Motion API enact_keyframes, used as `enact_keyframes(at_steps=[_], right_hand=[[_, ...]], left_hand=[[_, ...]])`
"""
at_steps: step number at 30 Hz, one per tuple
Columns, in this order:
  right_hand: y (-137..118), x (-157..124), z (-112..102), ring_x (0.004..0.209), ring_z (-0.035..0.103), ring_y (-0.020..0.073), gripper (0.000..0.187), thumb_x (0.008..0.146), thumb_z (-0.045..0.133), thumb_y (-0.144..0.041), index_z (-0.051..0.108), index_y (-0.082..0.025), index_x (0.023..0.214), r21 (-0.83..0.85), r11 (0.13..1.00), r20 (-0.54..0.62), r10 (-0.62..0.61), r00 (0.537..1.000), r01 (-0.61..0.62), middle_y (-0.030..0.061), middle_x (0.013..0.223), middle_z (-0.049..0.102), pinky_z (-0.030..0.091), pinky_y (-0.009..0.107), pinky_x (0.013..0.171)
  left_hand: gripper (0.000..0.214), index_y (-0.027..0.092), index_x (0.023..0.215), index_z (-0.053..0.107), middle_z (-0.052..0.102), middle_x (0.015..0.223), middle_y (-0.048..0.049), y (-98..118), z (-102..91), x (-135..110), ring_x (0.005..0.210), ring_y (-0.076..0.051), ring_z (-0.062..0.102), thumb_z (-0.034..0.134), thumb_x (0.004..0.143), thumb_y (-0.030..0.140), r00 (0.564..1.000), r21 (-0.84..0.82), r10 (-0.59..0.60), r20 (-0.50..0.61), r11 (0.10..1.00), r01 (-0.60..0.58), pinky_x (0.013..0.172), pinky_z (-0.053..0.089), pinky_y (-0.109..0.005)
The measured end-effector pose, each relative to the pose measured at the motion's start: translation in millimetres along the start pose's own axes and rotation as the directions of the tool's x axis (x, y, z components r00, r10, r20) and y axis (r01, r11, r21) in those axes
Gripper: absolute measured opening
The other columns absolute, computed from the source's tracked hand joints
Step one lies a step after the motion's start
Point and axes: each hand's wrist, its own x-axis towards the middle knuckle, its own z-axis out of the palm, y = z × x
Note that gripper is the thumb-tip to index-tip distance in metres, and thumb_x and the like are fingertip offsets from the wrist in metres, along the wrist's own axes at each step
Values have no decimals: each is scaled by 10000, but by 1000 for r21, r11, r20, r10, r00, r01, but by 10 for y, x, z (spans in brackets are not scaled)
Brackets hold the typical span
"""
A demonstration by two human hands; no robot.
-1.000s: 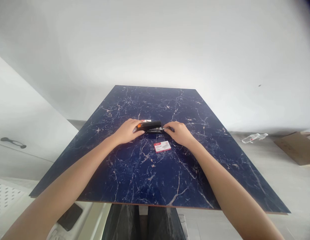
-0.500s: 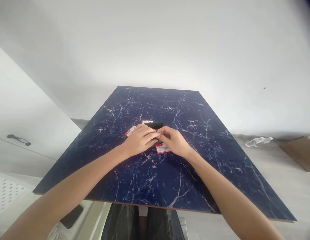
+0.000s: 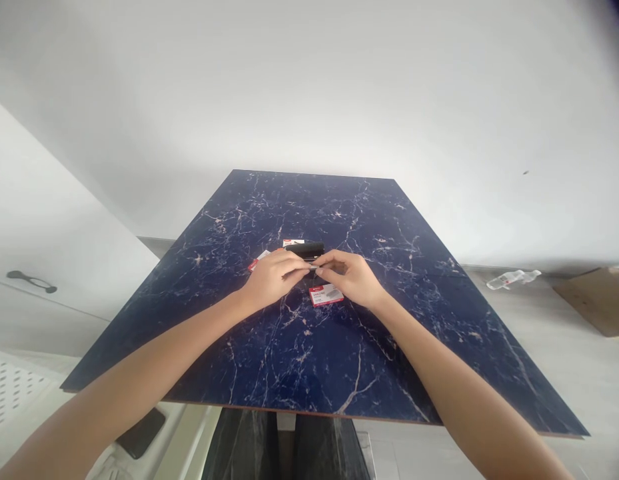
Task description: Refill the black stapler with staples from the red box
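My left hand (image 3: 275,275) and my right hand (image 3: 350,277) meet fingertip to fingertip above the middle of a dark blue marbled table (image 3: 309,347). Both pinch a small thin thing between them, too small to name. A black stapler (image 3: 305,250) lies on the table just beyond my fingers. A small red and white box (image 3: 326,294) lies flat under my right hand. Another red and white box (image 3: 258,260) shows beside my left hand, and a third (image 3: 292,243) peeks out behind the stapler.
A white wall rises behind the table. A white cabinet with a dark handle (image 3: 29,281) stands at the left. On the floor at the right lie a plastic bottle (image 3: 512,278) and flat cardboard (image 3: 596,303). A dark phone (image 3: 140,433) lies low left.
My hands left the stapler, which now lies on the table, and came together in a pinch nearer to me. A box beside my left hand came into sight.
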Motion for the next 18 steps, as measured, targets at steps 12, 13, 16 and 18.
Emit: enact_keyframes(at_steps=[12, 13, 16, 18], right_hand=[[163, 60, -268, 990, 684, 231, 158, 970, 610, -300, 758, -276, 1021, -410, 890, -173, -290, 941, 199, 25, 1048, 758, 547, 391, 915], [212, 76, -333, 979, 680, 235, 159, 967, 612, -294, 759, -273, 1025, -433, 888, -198, -263, 944, 157, 26, 1036, 759, 544, 392, 899], [352, 112, -441, 984, 662, 247, 166, 959, 610, -284, 763, -266, 1020, -485, 869, -162, -195, 967, 94, 29, 1021, 762, 528, 394, 884], [419, 123, -433, 994, 652, 244, 171, 962, 598, -274, 760, -262, 1014, -498, 861, -92, -172, 981, 104, 25, 1037, 761, 518, 389, 892]], left_hand=[[195, 224, 1136, 651, 701, 1129, -66, 53, -7, -20, 1071, -238, 641, 559, 982, 300, 979, 25, -195, -62, 980, 197, 964, 534, -437], [204, 224, 1154, 644, 682, 1179, -73, 9, -19, -12, 1125, -253, 614, 561, 975, 278, 986, 100, -153, -63, 982, 159, 1005, 507, -461], [286, 220, 1249, 604, 629, 1294, -87, -127, -26, 1, 1202, -278, 561, 558, 966, 225, 991, 222, -136, -13, 966, 135, 1052, 466, -498], [328, 221, 1295, 581, 626, 1306, -86, -196, -11, -5, 1205, -277, 560, 545, 969, 197, 985, 236, -169, 16, 958, 161, 1047, 473, -493]])
